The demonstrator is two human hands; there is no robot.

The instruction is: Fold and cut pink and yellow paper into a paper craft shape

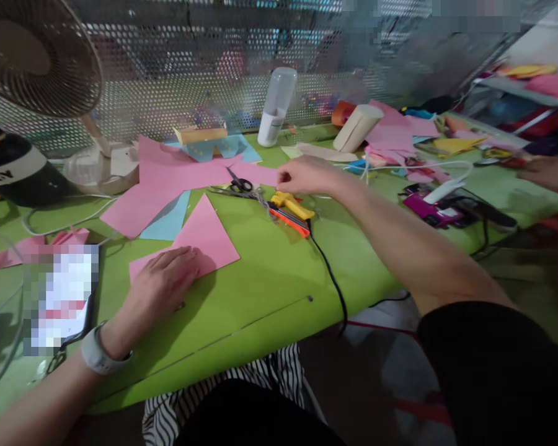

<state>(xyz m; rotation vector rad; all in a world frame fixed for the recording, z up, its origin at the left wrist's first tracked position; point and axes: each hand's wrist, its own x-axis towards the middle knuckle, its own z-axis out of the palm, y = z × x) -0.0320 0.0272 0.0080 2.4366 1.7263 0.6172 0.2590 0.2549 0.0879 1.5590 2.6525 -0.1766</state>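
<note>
Our left hand (160,279) lies flat, fingers extended, on the pink paper (209,232) at near left, while our right hand (307,173) curls just beyond the yellow glue gun (292,204); can't tell if it's pinching anything. Looks like we're steadying paper and reaching, right arm (400,241) stretched far, so next probably calls for minding those scissors (242,184) on the left.

Pink Against Lime Green

You are facing a lime-green tabletop (260,297), with the sheet (211,235) nearest you showing plain pink and the paper (173,218) behind it light blue. The glue gun (295,205) is standing out yellow, its cord (329,279) running black. You are wearing a black sleeve (483,365) and a pale grey watch (95,352), and the cloth (160,416) below is carrying wavy black-and-white stripes.
</note>
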